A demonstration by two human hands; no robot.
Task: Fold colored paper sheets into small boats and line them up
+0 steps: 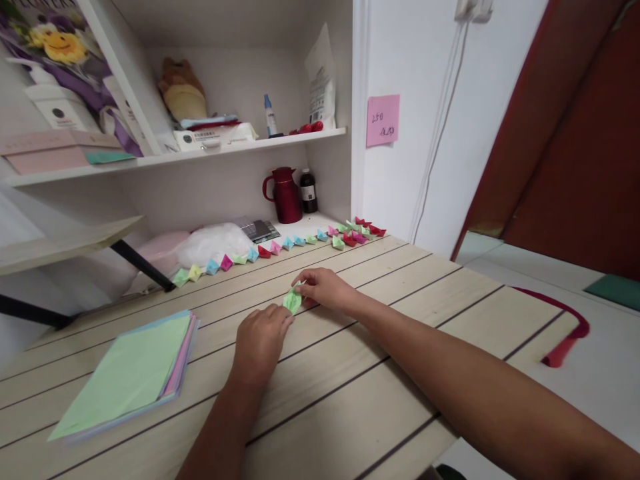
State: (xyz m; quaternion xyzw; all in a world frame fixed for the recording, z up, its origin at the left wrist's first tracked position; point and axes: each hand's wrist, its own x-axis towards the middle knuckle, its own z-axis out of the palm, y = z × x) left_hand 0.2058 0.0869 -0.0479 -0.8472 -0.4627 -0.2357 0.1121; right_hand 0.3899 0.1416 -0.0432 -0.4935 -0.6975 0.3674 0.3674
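A small piece of folded light green paper (292,301) is pinched between my two hands, just above the middle of the table. My left hand (263,337) grips its lower end with thumb and fingers. At its upper right edge, my right hand (324,288) holds it with closed fingertips. Beyond the hands, a row of small folded paper boats (251,255) in several colours runs along the back of the table. To the left lies a stack of coloured paper sheets (133,363), light green on top.
The slatted wooden table (340,400) ends at the right. Behind it stand a red thermos jug (286,197), a dark bottle (309,190) and a white plastic bag (213,245). A small raised stand (70,243) is at the left, under a loaded shelf (240,147).
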